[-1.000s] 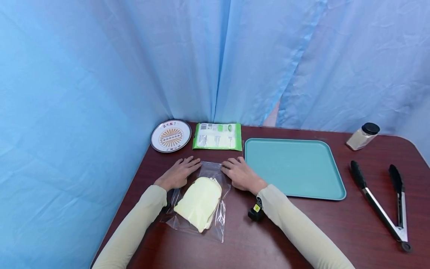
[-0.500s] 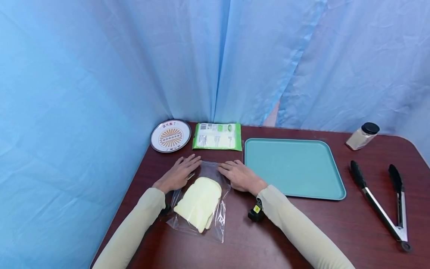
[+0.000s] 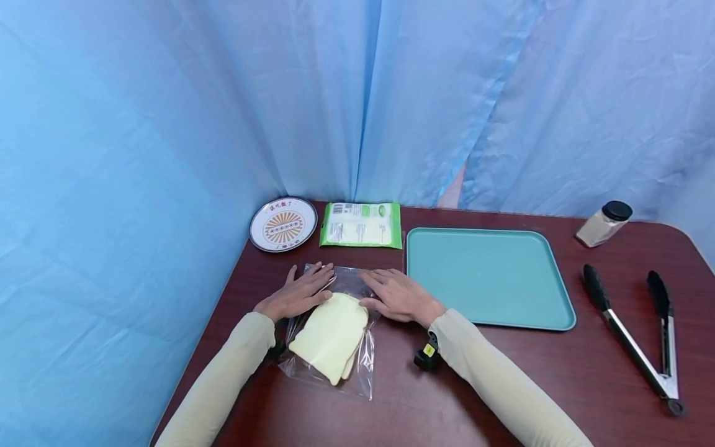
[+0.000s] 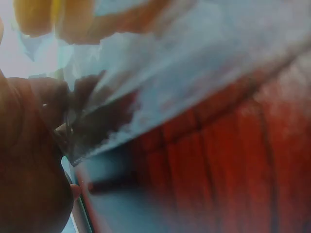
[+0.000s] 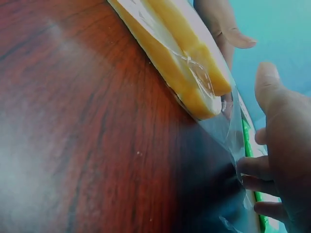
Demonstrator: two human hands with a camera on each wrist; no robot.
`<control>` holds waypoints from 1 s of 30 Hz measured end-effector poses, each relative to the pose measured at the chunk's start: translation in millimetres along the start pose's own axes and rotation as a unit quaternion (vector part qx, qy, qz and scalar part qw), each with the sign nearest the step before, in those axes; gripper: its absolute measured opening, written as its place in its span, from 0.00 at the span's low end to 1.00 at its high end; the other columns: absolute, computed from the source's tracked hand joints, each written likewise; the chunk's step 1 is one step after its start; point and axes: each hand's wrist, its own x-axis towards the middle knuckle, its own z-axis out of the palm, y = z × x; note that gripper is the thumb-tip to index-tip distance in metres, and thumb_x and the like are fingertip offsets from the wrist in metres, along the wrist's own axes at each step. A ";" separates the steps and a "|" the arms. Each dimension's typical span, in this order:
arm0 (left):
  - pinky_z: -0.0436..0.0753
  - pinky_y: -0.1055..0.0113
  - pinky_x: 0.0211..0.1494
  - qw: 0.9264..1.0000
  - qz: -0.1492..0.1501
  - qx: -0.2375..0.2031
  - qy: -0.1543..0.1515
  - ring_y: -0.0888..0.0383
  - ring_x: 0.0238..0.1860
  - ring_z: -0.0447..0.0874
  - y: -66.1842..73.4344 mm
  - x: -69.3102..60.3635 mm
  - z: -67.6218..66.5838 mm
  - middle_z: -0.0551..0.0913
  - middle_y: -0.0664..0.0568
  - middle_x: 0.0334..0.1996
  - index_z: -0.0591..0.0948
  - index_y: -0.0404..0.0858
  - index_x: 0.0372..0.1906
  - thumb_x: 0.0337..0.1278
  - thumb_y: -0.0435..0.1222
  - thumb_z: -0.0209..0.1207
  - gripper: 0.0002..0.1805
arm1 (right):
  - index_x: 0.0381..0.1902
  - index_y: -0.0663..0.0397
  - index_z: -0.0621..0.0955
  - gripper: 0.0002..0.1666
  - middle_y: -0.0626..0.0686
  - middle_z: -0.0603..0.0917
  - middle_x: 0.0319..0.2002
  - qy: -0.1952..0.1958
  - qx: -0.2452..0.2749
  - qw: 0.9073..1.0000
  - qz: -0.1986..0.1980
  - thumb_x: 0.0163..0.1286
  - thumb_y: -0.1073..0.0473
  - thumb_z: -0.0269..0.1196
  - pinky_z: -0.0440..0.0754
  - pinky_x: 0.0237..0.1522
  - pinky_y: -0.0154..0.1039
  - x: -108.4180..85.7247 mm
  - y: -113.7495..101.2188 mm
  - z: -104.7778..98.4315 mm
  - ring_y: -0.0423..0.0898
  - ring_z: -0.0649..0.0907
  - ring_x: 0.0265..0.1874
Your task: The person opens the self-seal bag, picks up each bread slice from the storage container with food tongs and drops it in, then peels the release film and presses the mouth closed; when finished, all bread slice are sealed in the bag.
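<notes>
Two stacked slices of bread [image 3: 331, 338] lie inside a clear plastic bag [image 3: 365, 366] on the table. My left hand [image 3: 296, 295] rests on the far left of the bag, its fingers extended and thumb at the top edge of the bread. On the far right of the bag, my right hand [image 3: 401, 297] touches the film with its fingertips, thumb spread toward the bread. From the side, the right wrist view shows the two thick slices of bread [image 5: 194, 73] with film over their ends and the fingers [image 5: 257, 167] against the bag. The left wrist view is blurred by film close to the lens.
A patterned plate [image 3: 283, 225] and a green-and-white packet [image 3: 362, 225] sit at the back. To the right lies a teal tray [image 3: 488, 279]. Beyond it are a black-capped jar [image 3: 603, 225] and spread tongs [image 3: 637, 347]. Blue curtains [image 3: 357, 99] hang behind the table.
Both thumbs have swung out toward the top of the bread, and the fingers of both hands have shifted slightly on the bag's far end. The bread has barely moved.
</notes>
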 end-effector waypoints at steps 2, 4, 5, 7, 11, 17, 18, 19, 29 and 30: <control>0.31 0.31 0.79 1.000 0.001 -0.005 -0.001 0.47 0.84 0.40 -0.9 -0.5 0.3 0.50 0.51 0.82 0.53 0.44 0.80 0.75 0.59 0.41 0.38 | 0.76 0.62 0.62 0.42 0.63 0.73 0.70 -0.003 0.001 1.000 0.002 0.78 0.37 0.47 0.69 0.74 0.55 -1.8 0.4 0.5 0.59 0.73 0.71; 0.31 0.31 0.79 1.000 0.001 -0.007 -0.002 0.47 0.84 0.40 -0.9 -0.7 -0.2 0.50 0.51 0.82 0.52 0.45 0.80 0.75 0.59 0.42 0.39 | 0.76 0.62 0.61 0.43 0.63 0.73 0.71 -0.006 0.000 1.000 0.004 0.78 0.36 0.47 0.68 0.75 0.55 -2.5 0.9 1.0 0.59 0.73 0.72; 0.31 0.31 0.79 1.000 0.001 -0.007 0.000 0.47 0.84 0.41 -0.8 -0.6 -0.4 0.50 0.51 0.82 0.53 0.45 0.80 0.75 0.60 0.42 0.39 | 0.76 0.63 0.62 0.43 0.63 0.73 0.71 -0.007 0.001 1.000 0.005 0.78 0.36 0.47 0.68 0.75 0.55 -2.7 0.7 0.5 0.59 0.72 0.72; 0.32 0.31 0.79 1.000 0.002 0.001 0.004 0.47 0.84 0.41 -0.3 -0.3 -0.9 0.50 0.52 0.82 0.52 0.45 0.81 0.74 0.60 0.42 0.40 | 0.76 0.62 0.61 0.43 0.64 0.72 0.71 -0.012 0.001 1.000 0.008 0.79 0.36 0.47 0.67 0.76 0.54 -1.6 -0.4 -0.9 0.60 0.72 0.72; 0.33 0.32 0.79 1.000 0.007 0.014 0.025 0.46 0.84 0.42 4.6 0.6 -2.8 0.49 0.52 0.82 0.53 0.44 0.81 0.73 0.60 0.45 0.41 | 0.77 0.62 0.60 0.43 0.64 0.69 0.73 -0.016 0.004 1.000 0.011 0.79 0.35 0.45 0.65 0.77 0.54 3.7 -4.4 -4.4 0.61 0.69 0.74; 0.33 0.32 0.80 0.999 0.024 0.025 0.012 0.47 0.84 0.41 19.2 5.9 -4.8 0.47 0.53 0.83 0.52 0.44 0.81 0.73 0.61 0.45 0.42 | 0.80 0.59 0.52 0.47 0.64 0.63 0.76 -0.035 0.048 0.998 0.022 0.79 0.33 0.43 0.62 0.78 0.54 11.9 -8.9 -2.1 0.61 0.64 0.77; 0.34 0.32 0.80 0.999 0.025 0.032 0.004 0.48 0.84 0.41 21.3 7.2 -4.4 0.48 0.53 0.83 0.51 0.44 0.81 0.73 0.62 0.44 0.42 | 0.80 0.58 0.50 0.47 0.64 0.63 0.77 -0.038 0.056 0.997 0.025 0.79 0.32 0.42 0.62 0.78 0.55 12.6 -9.2 -0.7 0.61 0.63 0.77; 0.34 0.32 0.80 0.999 0.023 0.037 -0.005 0.48 0.84 0.41 23.0 8.4 -4.0 0.48 0.53 0.82 0.51 0.45 0.81 0.72 0.63 0.43 0.42 | 0.81 0.58 0.49 0.48 0.64 0.62 0.77 -0.041 0.060 0.997 0.028 0.78 0.32 0.42 0.62 0.78 0.56 13.0 -9.7 0.1 0.61 0.63 0.77; 0.36 0.33 0.81 0.998 0.014 0.058 -0.036 0.49 0.84 0.40 24.3 10.9 -1.1 0.48 0.53 0.82 0.51 0.45 0.81 0.74 0.61 0.42 0.41 | 0.81 0.56 0.48 0.48 0.62 0.61 0.78 -0.051 0.069 0.996 0.033 0.78 0.31 0.41 0.61 0.78 0.57 14.2 -12.0 4.0 0.60 0.62 0.78; 0.36 0.33 0.81 0.998 0.017 0.054 -0.030 0.49 0.84 0.40 24.4 9.9 -1.9 0.48 0.53 0.82 0.51 0.45 0.81 0.73 0.61 0.43 0.41 | 0.81 0.56 0.48 0.48 0.63 0.61 0.78 -0.050 0.068 0.996 0.033 0.78 0.31 0.41 0.61 0.78 0.57 13.6 -11.9 3.5 0.60 0.62 0.78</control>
